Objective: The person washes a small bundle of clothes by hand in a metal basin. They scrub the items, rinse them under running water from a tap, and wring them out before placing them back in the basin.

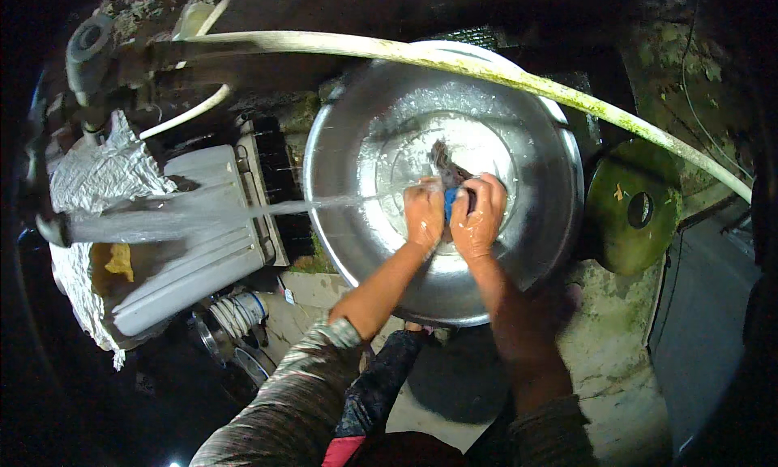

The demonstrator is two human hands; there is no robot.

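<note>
My left hand and my right hand are close together over the middle of a wide metal basin. Both are closed on a wet bundle that looks like cloth, blue between the hands. A dark, limp end of it sticks out beyond my fingers. Water glistens on both hands and in the bottom of the basin. From the left, a stream of water runs over the rim towards my left hand. My fingers hide much of the bundle.
The stream leaves a tap at the far left, above a grey plastic container with crumpled foil. A pale, stained pipe crosses over the basin's far side. A green disc with a hole stands to the right.
</note>
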